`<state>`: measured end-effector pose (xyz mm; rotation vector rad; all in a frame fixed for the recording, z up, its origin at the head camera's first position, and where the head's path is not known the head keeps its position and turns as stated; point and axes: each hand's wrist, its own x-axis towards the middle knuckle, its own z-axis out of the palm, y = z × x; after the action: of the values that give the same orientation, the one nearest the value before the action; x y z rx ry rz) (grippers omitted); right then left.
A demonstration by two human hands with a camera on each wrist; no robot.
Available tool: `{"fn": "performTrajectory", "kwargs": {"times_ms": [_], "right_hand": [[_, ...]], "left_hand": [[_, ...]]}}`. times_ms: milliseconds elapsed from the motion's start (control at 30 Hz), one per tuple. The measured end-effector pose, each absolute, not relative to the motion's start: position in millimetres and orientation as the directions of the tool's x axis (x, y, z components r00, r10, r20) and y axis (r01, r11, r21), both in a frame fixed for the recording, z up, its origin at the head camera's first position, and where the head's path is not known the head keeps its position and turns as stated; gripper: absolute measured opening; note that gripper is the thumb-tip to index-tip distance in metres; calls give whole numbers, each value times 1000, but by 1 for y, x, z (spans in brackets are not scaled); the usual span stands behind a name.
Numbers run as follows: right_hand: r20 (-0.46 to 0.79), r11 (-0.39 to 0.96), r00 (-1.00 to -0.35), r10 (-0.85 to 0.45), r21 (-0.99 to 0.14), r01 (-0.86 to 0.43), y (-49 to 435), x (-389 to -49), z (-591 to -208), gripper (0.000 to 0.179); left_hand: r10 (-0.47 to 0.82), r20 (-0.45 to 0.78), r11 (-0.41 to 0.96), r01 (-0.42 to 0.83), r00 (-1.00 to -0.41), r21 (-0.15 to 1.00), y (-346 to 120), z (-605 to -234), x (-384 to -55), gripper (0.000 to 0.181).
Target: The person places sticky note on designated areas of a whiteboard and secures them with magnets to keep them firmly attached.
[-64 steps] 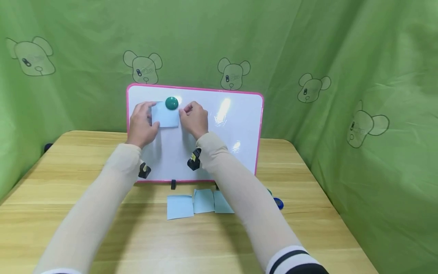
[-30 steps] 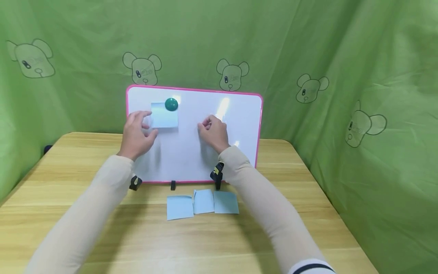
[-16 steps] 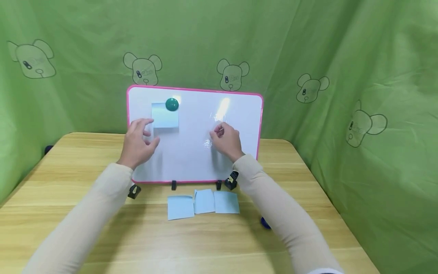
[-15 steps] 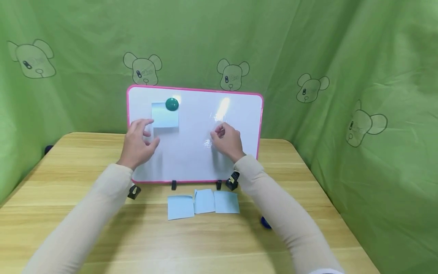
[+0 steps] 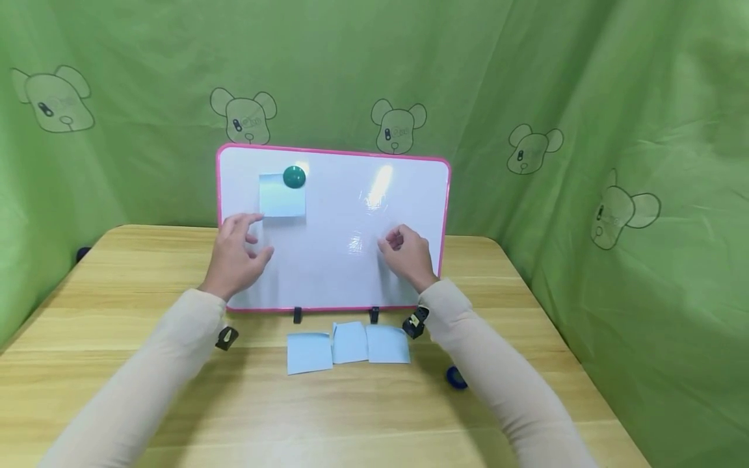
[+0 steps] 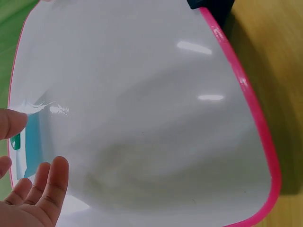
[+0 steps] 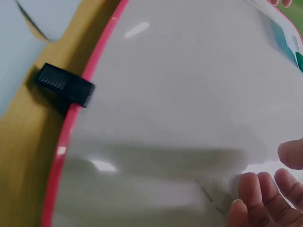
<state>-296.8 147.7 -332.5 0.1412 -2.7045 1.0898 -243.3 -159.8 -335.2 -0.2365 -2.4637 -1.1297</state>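
Observation:
A whiteboard (image 5: pixel 328 260) with a pink rim stands upright on the wooden table. On its upper left hangs a light blue paper square (image 5: pixel 282 198), with a round green magnet (image 5: pixel 294 177) over the paper's top right corner. My left hand (image 5: pixel 236 255) is in front of the board, just below and left of that paper, fingers spread and holding nothing. My right hand (image 5: pixel 408 253) is before the board's right part; its fingers are loosely bent, and the right wrist view shows nothing between them.
Three light blue paper squares (image 5: pixel 350 342) lie side by side on the table (image 5: pixel 328 422) before the board. Two black feet (image 5: pixel 298 315) support its lower edge. A round blue magnet (image 5: pixel 456 377) lies beside my right forearm. A green curtain (image 5: pixel 328 65) surrounds the table.
Both hands have moved away from the hung paper: the left slightly down, the right down and to the right. The paper and green magnet stay on the board. The blue magnet's visible spot has shifted.

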Motion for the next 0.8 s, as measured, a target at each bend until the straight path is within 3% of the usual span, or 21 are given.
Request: {"fn": "performTrajectory", "kwargs": {"times_ms": [367,800], "right_hand": [[187,728,-982,10,-674,-121,172,-282,-351,20],[196,728,-980,-32,-667,-157,201,-266,-366,19]], "left_hand": [[12,383,663,294,-924,688,-161,-347,-234,55],[45,333,668,277,-942,691,-158,-357,-223,56]]}}
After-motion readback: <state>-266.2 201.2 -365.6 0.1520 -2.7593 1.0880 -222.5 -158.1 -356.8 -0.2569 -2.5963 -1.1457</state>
